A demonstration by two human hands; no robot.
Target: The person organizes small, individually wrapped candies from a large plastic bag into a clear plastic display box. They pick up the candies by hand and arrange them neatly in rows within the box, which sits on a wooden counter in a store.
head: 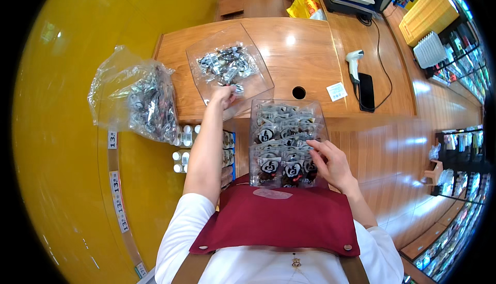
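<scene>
My left hand (pixel 224 97) reaches over the near side of a clear plastic bin (pixel 254 84) on the wooden counter, its fingers pinching a small packet (pixel 237 89). A loose pile of similar clear packets (pixel 228 63) with dark contents lies inside. Closer to me, a second clear bin (pixel 254 107) overhangs the counter's front edge, against my apron. Small packets (pixel 293 169) with round black-and-white prints stand in rows in it. My right hand (pixel 331 164) is at this bin's right side, fingers apart and slightly bent near the packets; whether the fingertips touch them is unclear.
A large clear bag (pixel 151 102) of packets sits at the counter's left end. On the right lie a barcode scanner (pixel 353 65), its cable, a black phone (pixel 366 92) and a printed slip (pixel 336 91). A cable hole (pixel 298 92) opens mid-counter. Bottles (pixel 182 156) are below left.
</scene>
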